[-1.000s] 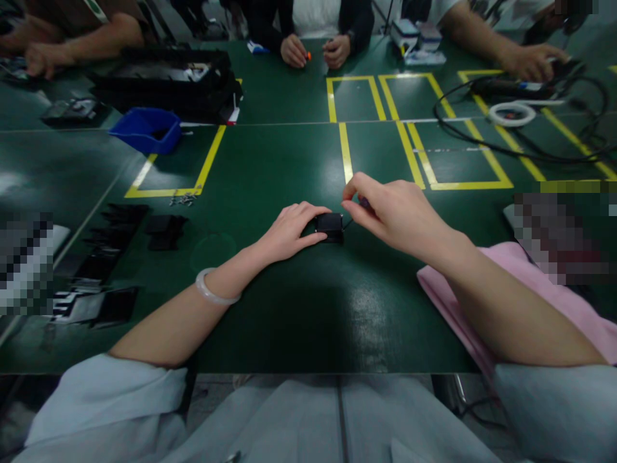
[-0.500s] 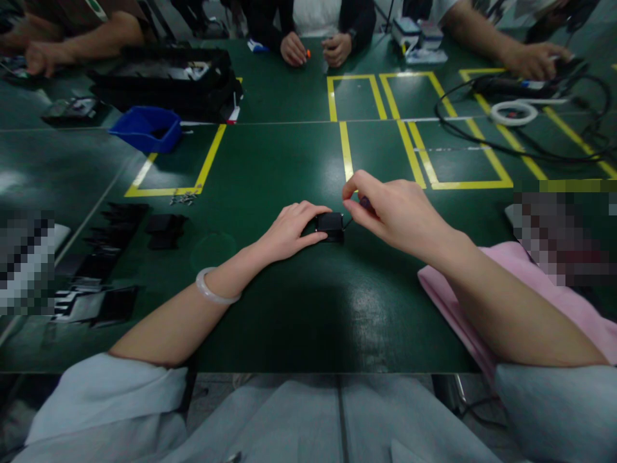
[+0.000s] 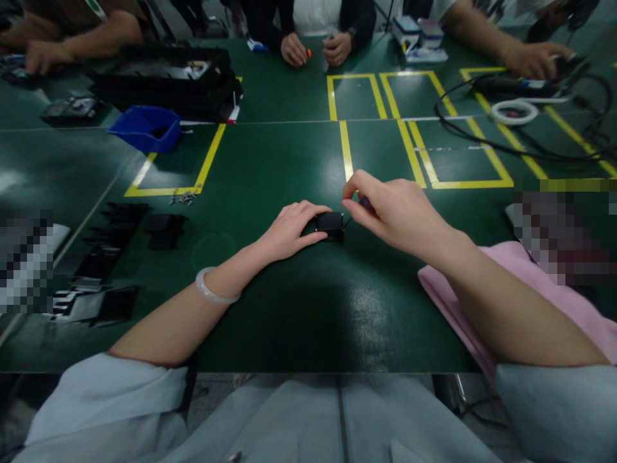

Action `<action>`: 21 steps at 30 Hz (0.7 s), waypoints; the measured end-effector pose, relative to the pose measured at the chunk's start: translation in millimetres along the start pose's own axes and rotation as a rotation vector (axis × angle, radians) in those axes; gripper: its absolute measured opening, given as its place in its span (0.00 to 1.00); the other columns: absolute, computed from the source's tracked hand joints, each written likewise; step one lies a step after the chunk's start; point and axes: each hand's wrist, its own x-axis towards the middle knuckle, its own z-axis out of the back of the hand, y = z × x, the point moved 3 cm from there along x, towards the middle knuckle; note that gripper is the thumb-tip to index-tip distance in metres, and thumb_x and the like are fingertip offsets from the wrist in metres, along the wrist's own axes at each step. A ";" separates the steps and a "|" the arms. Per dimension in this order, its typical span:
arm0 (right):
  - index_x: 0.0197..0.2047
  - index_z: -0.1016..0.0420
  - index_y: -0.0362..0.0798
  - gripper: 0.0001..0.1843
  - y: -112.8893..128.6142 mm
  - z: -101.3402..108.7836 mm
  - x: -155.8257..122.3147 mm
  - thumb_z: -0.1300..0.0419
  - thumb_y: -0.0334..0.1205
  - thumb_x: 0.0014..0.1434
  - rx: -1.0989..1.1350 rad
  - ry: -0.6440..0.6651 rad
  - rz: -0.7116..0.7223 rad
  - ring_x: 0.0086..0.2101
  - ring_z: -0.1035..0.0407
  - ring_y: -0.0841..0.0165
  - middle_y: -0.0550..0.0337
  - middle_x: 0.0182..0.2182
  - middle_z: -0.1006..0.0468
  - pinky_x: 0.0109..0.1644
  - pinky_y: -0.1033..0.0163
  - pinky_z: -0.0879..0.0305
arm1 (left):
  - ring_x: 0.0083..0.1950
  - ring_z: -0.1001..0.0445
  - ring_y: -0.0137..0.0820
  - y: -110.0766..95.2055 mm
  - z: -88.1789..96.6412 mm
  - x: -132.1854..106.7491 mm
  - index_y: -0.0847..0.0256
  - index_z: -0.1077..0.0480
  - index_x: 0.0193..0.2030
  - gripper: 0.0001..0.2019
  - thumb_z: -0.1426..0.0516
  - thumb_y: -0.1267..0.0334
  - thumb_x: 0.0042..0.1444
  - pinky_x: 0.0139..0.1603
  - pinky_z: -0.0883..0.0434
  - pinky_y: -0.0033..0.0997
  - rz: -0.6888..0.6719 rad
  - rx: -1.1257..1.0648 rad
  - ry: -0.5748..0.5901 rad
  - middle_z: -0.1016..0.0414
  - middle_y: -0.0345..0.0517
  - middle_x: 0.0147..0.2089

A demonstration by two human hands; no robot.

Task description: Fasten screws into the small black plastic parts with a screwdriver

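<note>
A small black box-shaped part (image 3: 330, 223) rests on the green table, gripped between the thumb and fingers of my left hand (image 3: 293, 230). Just right of it, my right hand (image 3: 393, 209) is closed around the dark handle of a screwdriver (image 3: 365, 203). Its thin shaft points down and left to the right side of the black part; I cannot make out the exact spot where the tip meets it. Small loose screws (image 3: 184, 196) lie farther left, beyond several similar black parts (image 3: 164, 229).
Flat black pieces (image 3: 103, 302) lie left. A blue bin (image 3: 147, 128) and stacked black trays (image 3: 168, 83) stand farther back. Pink cloth (image 3: 520, 283) lies right, black cables (image 3: 463, 135) back right. Yellow tape (image 3: 347, 151) marks the table. Other people's hands (image 3: 294, 50) are across it.
</note>
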 end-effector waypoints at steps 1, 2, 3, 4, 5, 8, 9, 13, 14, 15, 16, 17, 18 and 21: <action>0.51 0.30 0.48 0.13 0.0 -0.2 0.0 0.51 0.42 0.69 0.002 -0.003 -0.004 0.28 0.29 0.65 0.60 0.29 0.22 0.34 0.63 0.47 | 0.56 0.31 0.43 -0.3 0.2 0.0 0.57 0.36 0.64 0.24 0.47 0.47 0.68 0.59 0.37 0.43 0.003 -0.003 0.003 0.29 0.51 0.56; 0.52 0.31 0.48 0.14 0.0 -0.4 0.0 0.51 0.40 0.68 0.006 -0.009 -0.005 0.28 0.29 0.65 0.60 0.29 0.21 0.34 0.63 0.47 | 0.57 0.31 0.43 -0.5 0.5 0.0 0.57 0.36 0.64 0.24 0.47 0.47 0.68 0.59 0.37 0.43 0.006 -0.005 0.005 0.29 0.51 0.56; 0.53 0.31 0.48 0.14 0.1 -0.5 -0.1 0.51 0.39 0.67 0.012 -0.016 -0.005 0.29 0.29 0.65 0.59 0.30 0.21 0.34 0.63 0.47 | 0.57 0.31 0.43 -0.8 0.7 0.0 0.57 0.36 0.64 0.24 0.47 0.47 0.68 0.59 0.37 0.43 0.007 -0.009 0.006 0.29 0.51 0.56; 0.54 0.32 0.47 0.15 0.1 -0.7 -0.2 0.51 0.38 0.66 0.019 -0.023 -0.002 0.29 0.29 0.66 0.59 0.31 0.20 0.34 0.63 0.47 | 0.57 0.31 0.43 -1.0 0.9 0.0 0.57 0.36 0.64 0.24 0.47 0.47 0.68 0.59 0.37 0.43 0.006 -0.011 0.006 0.29 0.51 0.56; 0.54 0.32 0.47 0.16 0.2 -0.7 -0.4 0.51 0.38 0.66 0.027 -0.029 0.002 0.29 0.29 0.66 0.59 0.32 0.20 0.34 0.63 0.47 | 0.57 0.31 0.44 -1.1 1.1 0.0 0.57 0.36 0.64 0.24 0.47 0.47 0.68 0.59 0.37 0.43 0.005 -0.012 0.005 0.29 0.51 0.56; 0.55 0.32 0.47 0.16 0.5 -0.1 -0.8 0.51 0.38 0.65 0.046 -0.033 0.013 0.29 0.30 0.66 0.59 0.32 0.20 0.34 0.63 0.47 | 0.57 0.31 0.44 -0.9 1.1 0.2 0.57 0.36 0.64 0.24 0.47 0.47 0.68 0.59 0.37 0.44 -0.001 -0.013 0.008 0.29 0.51 0.56; 0.54 0.32 0.47 0.16 0.6 0.3 -0.8 0.51 0.38 0.66 0.049 -0.031 0.015 0.29 0.30 0.66 0.59 0.32 0.20 0.34 0.63 0.47 | 0.57 0.31 0.43 -0.6 1.0 0.3 0.57 0.36 0.64 0.24 0.47 0.47 0.68 0.59 0.37 0.44 -0.002 -0.013 0.009 0.29 0.51 0.56; 0.51 0.30 0.48 0.14 0.9 1.2 -0.6 0.51 0.44 0.69 0.035 -0.010 0.018 0.29 0.30 0.65 0.60 0.29 0.22 0.34 0.63 0.47 | 0.57 0.31 0.44 0.9 0.4 0.2 0.57 0.36 0.65 0.25 0.47 0.45 0.68 0.59 0.37 0.44 0.009 -0.011 0.010 0.29 0.51 0.56; 0.50 0.30 0.49 0.14 0.9 1.2 -0.5 0.51 0.45 0.69 0.027 -0.006 0.018 0.29 0.30 0.65 0.60 0.29 0.22 0.34 0.63 0.48 | 0.57 0.32 0.44 1.2 0.2 0.1 0.57 0.36 0.65 0.25 0.47 0.45 0.67 0.59 0.37 0.44 0.014 -0.011 0.010 0.29 0.51 0.56; 0.49 0.30 0.49 0.14 0.9 1.1 -0.4 0.50 0.45 0.70 0.021 -0.005 0.015 0.28 0.30 0.65 0.60 0.28 0.22 0.34 0.63 0.48 | 0.57 0.32 0.44 1.2 0.2 0.1 0.56 0.36 0.65 0.25 0.47 0.45 0.67 0.60 0.38 0.44 0.018 -0.010 0.010 0.29 0.51 0.56; 0.49 0.30 0.49 0.13 0.9 1.0 -0.3 0.50 0.45 0.70 0.017 -0.006 0.011 0.28 0.30 0.66 0.60 0.28 0.23 0.34 0.63 0.48 | 0.57 0.32 0.44 1.1 0.2 0.0 0.56 0.36 0.65 0.25 0.47 0.45 0.67 0.60 0.38 0.44 0.020 -0.010 0.011 0.29 0.51 0.56; 0.49 0.30 0.49 0.13 0.8 0.8 -0.2 0.51 0.45 0.70 0.016 -0.008 0.007 0.28 0.30 0.66 0.60 0.28 0.23 0.34 0.63 0.48 | 0.57 0.32 0.44 0.8 0.3 0.0 0.56 0.36 0.65 0.25 0.47 0.46 0.68 0.60 0.38 0.44 0.020 -0.009 0.013 0.29 0.51 0.56; 0.50 0.30 0.49 0.13 0.8 0.4 -0.1 0.51 0.44 0.70 0.018 -0.010 0.002 0.28 0.30 0.66 0.60 0.28 0.22 0.34 0.63 0.48 | 0.57 0.32 0.44 0.5 0.4 0.0 0.56 0.36 0.65 0.25 0.48 0.46 0.68 0.59 0.38 0.43 0.019 -0.008 0.014 0.29 0.51 0.56; 0.53 0.31 0.47 0.15 0.5 -0.7 0.3 0.52 0.40 0.69 0.028 -0.011 -0.012 0.29 0.29 0.65 0.59 0.31 0.21 0.35 0.63 0.46 | 0.56 0.32 0.44 -0.5 0.8 0.1 0.57 0.36 0.65 0.25 0.48 0.46 0.68 0.59 0.37 0.43 0.019 -0.013 0.020 0.29 0.51 0.56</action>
